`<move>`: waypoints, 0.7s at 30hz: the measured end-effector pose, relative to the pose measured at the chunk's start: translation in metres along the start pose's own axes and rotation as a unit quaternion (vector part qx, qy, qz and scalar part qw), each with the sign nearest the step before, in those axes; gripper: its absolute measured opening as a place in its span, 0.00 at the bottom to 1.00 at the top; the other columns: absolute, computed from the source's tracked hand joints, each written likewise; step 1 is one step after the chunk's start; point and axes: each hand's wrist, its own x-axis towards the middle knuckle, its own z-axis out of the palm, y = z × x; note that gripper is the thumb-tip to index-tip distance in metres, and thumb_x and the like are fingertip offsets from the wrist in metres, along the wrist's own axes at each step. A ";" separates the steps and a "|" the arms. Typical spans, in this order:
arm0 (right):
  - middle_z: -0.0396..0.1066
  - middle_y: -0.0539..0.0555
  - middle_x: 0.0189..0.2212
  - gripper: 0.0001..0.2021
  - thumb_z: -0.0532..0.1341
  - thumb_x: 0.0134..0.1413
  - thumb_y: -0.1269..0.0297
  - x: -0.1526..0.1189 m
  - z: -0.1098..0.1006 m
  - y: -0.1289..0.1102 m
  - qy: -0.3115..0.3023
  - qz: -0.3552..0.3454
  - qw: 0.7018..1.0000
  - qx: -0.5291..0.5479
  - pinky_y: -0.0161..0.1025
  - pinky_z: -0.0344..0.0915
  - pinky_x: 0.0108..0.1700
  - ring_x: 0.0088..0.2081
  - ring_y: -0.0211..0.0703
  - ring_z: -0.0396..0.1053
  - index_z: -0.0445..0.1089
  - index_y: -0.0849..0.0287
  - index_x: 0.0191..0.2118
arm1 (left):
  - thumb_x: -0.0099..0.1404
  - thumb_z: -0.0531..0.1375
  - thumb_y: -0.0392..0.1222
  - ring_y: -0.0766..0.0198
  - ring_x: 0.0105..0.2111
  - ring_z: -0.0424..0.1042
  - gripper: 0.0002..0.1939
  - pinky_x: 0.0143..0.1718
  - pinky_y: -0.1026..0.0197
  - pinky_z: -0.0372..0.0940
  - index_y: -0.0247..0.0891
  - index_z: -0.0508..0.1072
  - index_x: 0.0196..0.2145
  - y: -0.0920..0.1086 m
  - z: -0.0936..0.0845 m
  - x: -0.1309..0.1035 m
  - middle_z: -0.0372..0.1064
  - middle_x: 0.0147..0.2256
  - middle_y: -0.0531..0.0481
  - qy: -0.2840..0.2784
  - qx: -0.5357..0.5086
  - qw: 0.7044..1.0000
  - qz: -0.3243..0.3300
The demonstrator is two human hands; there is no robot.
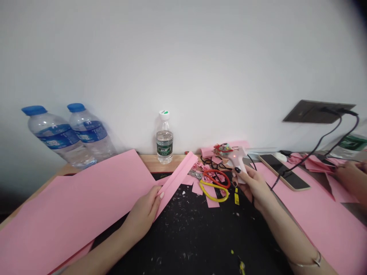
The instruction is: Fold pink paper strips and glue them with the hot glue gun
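My left hand (146, 206) pinches a folded strip of pink paper (179, 177), which slants up and to the right over the black mat (200, 236). In my right hand (254, 185) is a white glue gun (238, 157) with a small lit red light, its nozzle pointing left. A yellow tag (236, 196) hangs from its cord just below the fingers. Between my hands lie scissors (215, 187) with one red and one yellow handle loop. Their blades are partly hidden among small pink paper pieces (213, 200) and paper roses (208, 173).
Large pink sheets (86, 198) cover the left side. Two big water bottles (86, 131) lean at the wall; a smaller bottle (164, 143) stands mid-back. Right are a phone (283, 172), more pink paper (309, 206), cables (312, 149) into a socket (312, 111), and another person's hands (348, 173).
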 end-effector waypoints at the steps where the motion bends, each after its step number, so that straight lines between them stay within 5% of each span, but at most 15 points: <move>1: 0.64 0.48 0.26 0.13 0.67 0.45 0.55 -0.002 0.003 -0.001 -0.008 0.002 1.000 0.019 0.31 0.60 0.25 0.24 0.34 0.61 0.68 0.57 0.34 | 0.70 0.43 0.46 0.54 0.37 0.72 0.14 0.38 0.57 0.63 0.40 0.65 0.41 0.000 0.000 0.000 0.73 0.39 0.46 0.000 -0.003 1.000 0.000; 9: 0.64 0.48 0.28 0.18 0.67 0.43 0.61 -0.023 0.026 -0.007 -0.101 0.037 0.992 0.072 0.33 0.56 0.21 0.20 0.34 0.58 0.65 0.54 0.42 | 0.72 0.42 0.46 0.54 0.47 0.67 0.18 0.51 0.54 0.58 0.40 0.61 0.54 0.006 0.000 -0.004 0.65 0.53 0.43 -0.014 -0.044 0.999 0.027; 14: 0.56 0.45 0.15 0.17 0.64 0.49 0.50 -0.028 0.032 0.008 -0.127 0.002 0.991 0.041 0.33 0.51 0.19 0.17 0.34 0.54 0.62 0.58 0.26 | 0.72 0.41 0.46 0.55 0.48 0.65 0.18 0.52 0.54 0.57 0.40 0.62 0.53 0.017 0.002 -0.012 0.66 0.51 0.44 -0.067 -0.080 0.994 0.034; 21: 0.59 0.47 0.15 0.21 0.61 0.53 0.49 -0.031 0.034 0.014 -0.108 0.005 0.994 0.003 0.33 0.51 0.20 0.16 0.32 0.56 0.61 0.60 0.19 | 0.72 0.41 0.48 0.60 0.38 0.66 0.18 0.46 0.58 0.60 0.39 0.63 0.50 0.016 0.007 -0.016 0.68 0.46 0.45 -0.097 -0.088 0.991 0.039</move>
